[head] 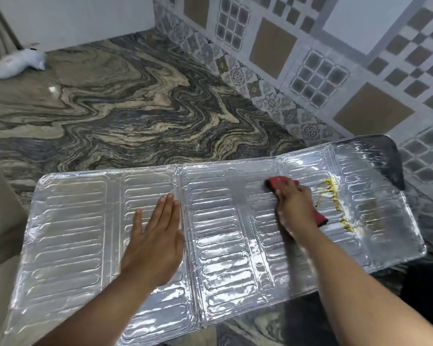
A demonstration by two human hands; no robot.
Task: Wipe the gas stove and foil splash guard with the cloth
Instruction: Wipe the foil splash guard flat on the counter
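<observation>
The silver foil splash guard (73, 233) lies unfolded and flat across the marbled counter, several ribbed panels wide. My left hand (155, 236) presses flat on it near the middle fold, fingers straight. My right hand (294, 208) grips a red cloth (276, 182) and holds it against a right-hand panel. A yellow, smeared stain (335, 203) runs down the foil just right of the cloth. The gas stove is not in view.
The swirled grey and beige stone counter (135, 108) stretches behind the guard. A patterned tile wall (310, 58) rises at the back right. A white cloth or bag (18, 63) lies at the far left. A dark gap (425, 295) shows at the lower right.
</observation>
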